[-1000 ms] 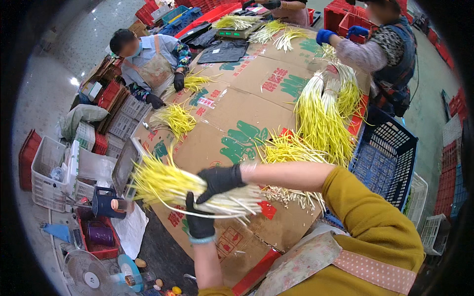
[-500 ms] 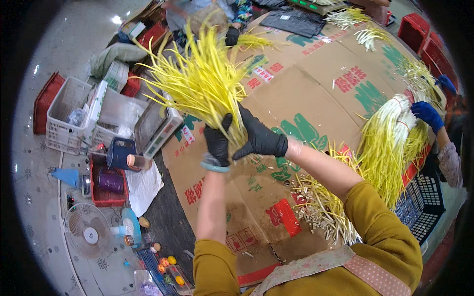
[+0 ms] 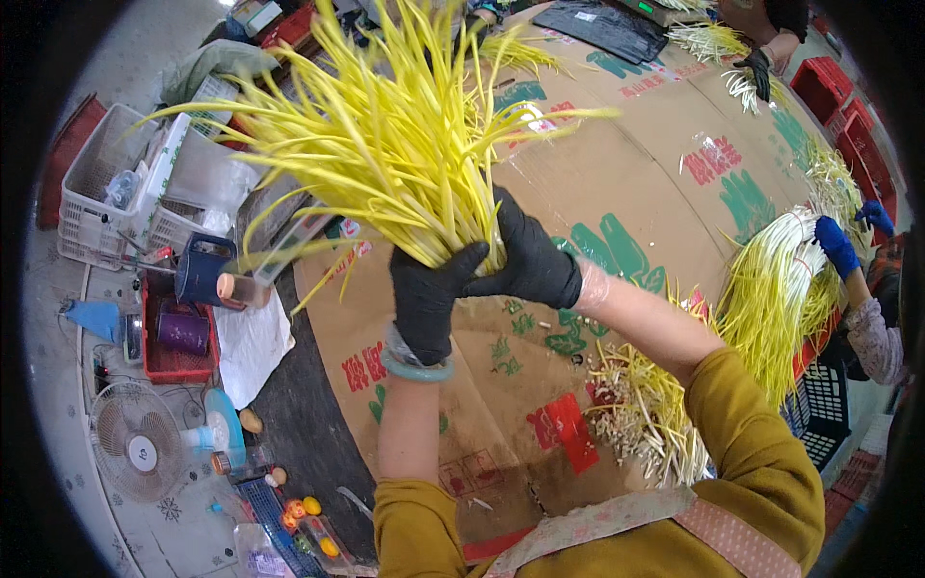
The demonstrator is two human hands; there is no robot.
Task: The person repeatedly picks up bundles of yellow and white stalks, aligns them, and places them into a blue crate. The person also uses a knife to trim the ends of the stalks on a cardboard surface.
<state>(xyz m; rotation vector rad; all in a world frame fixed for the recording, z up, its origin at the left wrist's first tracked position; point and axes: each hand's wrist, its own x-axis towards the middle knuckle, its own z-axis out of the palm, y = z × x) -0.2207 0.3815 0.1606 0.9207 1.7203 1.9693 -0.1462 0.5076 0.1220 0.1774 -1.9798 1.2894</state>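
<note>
A big fan-shaped bunch of yellow chives (image 3: 405, 154) is held up over the cardboard, its leaf tips spreading up and to the left. My left hand (image 3: 429, 299), in a black glove with a pale green bangle at the wrist, grips the lower stems from the left. From the right, my right hand (image 3: 530, 252), also black-gloved, closes round the same stems; the two thumbs come near each other. The stem ends are mostly hidden by the gloves. Below my right forearm lies a heap of loose chives and trimmed ends (image 3: 650, 414) on the cardboard (image 3: 511, 376).
On the right, a co-worker's blue-gloved hand (image 3: 836, 246) touches a tied bundle of chives (image 3: 771, 308) above a dark basket (image 3: 819, 414). Another person's black-gloved hand (image 3: 756, 72) reaches chives at the far right. White crates (image 3: 96, 226), a red basin (image 3: 173, 361) and a fan (image 3: 140, 438) stand left.
The bunch has come closer and its leaves have spread wider, while my hands keep their grip. At the far right, another person's black-gloved hand has come in over the chives.
</note>
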